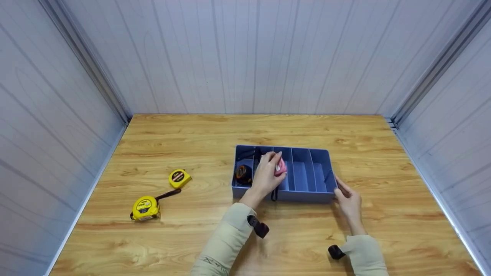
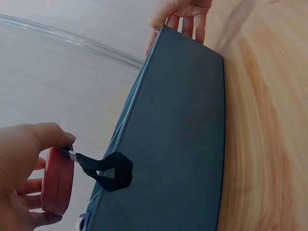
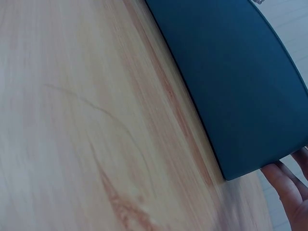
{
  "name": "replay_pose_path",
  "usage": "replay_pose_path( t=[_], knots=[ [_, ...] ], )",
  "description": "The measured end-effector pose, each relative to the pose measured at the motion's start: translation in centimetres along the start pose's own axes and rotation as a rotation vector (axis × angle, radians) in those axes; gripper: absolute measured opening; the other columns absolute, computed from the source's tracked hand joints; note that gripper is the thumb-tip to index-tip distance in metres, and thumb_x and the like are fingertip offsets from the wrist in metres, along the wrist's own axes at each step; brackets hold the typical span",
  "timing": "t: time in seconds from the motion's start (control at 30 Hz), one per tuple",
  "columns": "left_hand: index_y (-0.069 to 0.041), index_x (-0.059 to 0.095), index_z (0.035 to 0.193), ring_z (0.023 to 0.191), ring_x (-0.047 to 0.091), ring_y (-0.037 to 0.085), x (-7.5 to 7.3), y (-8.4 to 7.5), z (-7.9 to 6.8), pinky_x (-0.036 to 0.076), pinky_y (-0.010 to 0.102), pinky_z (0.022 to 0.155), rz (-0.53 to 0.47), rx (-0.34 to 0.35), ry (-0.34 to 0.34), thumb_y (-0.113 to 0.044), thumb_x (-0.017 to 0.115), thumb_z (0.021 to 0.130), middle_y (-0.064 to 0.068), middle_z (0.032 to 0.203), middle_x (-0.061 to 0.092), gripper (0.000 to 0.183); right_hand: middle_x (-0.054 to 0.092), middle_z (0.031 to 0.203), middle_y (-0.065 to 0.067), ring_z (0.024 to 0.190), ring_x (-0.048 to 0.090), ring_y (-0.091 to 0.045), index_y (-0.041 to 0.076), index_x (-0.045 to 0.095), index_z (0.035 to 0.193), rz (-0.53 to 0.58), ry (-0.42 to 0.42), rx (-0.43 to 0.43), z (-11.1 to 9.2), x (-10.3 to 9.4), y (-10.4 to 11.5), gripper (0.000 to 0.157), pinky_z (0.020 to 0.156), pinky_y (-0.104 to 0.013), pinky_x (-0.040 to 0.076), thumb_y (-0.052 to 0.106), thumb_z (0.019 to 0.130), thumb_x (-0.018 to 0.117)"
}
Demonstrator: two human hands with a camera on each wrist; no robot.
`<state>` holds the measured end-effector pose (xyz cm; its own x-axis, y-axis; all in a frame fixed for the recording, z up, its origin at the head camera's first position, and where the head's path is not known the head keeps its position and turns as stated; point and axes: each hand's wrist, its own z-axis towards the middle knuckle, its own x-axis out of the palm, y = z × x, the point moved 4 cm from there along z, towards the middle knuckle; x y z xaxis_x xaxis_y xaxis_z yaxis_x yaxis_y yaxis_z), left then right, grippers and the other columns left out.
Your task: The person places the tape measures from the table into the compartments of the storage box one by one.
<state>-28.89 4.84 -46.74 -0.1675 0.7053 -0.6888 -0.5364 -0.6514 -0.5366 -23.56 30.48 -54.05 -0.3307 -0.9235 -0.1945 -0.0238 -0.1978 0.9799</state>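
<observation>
Tape measure in pink is held by the left hand above the tray, approx. over the 3rd comp. from left; it's pinched b/w thumb & fingers, prob. by its edges for a light hold. Its black strap is left dangling outside the tray's near wall, presumably b/c it's supported only at the thumb end. Tray's right end is touched by the right hand, prob. so sliding is prevented; whether it's gripped or only pressed can't be told. A dark tape measure is set in the leftmost comp., apart thanks to the divider; the 2nd comp. is partly hidden, so its dark contents can't be ID'd. A small yellow tape measure & a larger yellow one are placed on the table to the left, well apart from the tray, prob. for elbow room.
</observation>
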Motion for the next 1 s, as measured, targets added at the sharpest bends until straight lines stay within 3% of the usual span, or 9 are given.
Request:
replay_pose_path(
  t=[0.2, 0.5, 0.7, 1.0],
  knots=[
    [-0.002, 0.053, 0.121, 0.106, 0.048, 0.025, 0.6, -0.2, 0.4, 0.030, 0.039, 0.099, 0.047, 0.027, 0.025, -0.020, 0.073, 0.071, 0.014, 0.113, 0.050, 0.056, 0.053, 0.117, -0.017, 0.097, 0.056, -0.026, 0.006, 0.053, 0.123, -0.020, 0.002, -0.030, 0.0, 0.0, 0.1, 0.040, 0.068, -0.028, 0.051, -0.001, 0.084, 0.048],
    [-0.003, 0.054, 0.120, 0.103, 0.049, 0.026, 1.3, -0.4, 0.9, 0.040, 0.033, 0.088, 0.095, 0.044, 0.053, -0.020, 0.072, 0.070, 0.014, 0.112, 0.051, 0.056, 0.050, 0.120, -0.018, 0.098, 0.056, -0.026, 0.007, 0.053, 0.123, 0.014, 0.013, -0.042, -0.1, 0.0, -0.2, 0.040, 0.068, -0.029, 0.051, 0.002, 0.084, 0.049],
    [-0.004, 0.055, 0.119, 0.102, 0.049, 0.025, 1.9, -0.2, 0.9, 0.040, 0.032, 0.087, 0.140, 0.077, 0.065, -0.018, 0.072, 0.069, 0.013, 0.111, 0.051, 0.055, 0.052, 0.121, -0.011, 0.101, 0.055, -0.022, 0.012, 0.053, 0.124, -0.014, 0.016, -0.014, 0.2, -0.1, -1.0, 0.040, 0.072, -0.031, 0.050, 0.005, 0.085, 0.049],
    [-0.006, 0.054, 0.122, 0.106, 0.047, 0.023, 2.4, 0.0, 1.1, 0.039, 0.030, 0.090, 0.192, 0.044, 0.144, -0.020, 0.072, 0.069, 0.011, 0.115, 0.050, 0.058, 0.052, 0.120, -0.012, 0.100, 0.054, -0.025, 0.010, 0.053, 0.124, -0.016, 0.012, 0.020, -0.1, 0.0, -0.1, 0.039, 0.071, -0.032, 0.050, 0.000, 0.086, 0.048]
  ],
)
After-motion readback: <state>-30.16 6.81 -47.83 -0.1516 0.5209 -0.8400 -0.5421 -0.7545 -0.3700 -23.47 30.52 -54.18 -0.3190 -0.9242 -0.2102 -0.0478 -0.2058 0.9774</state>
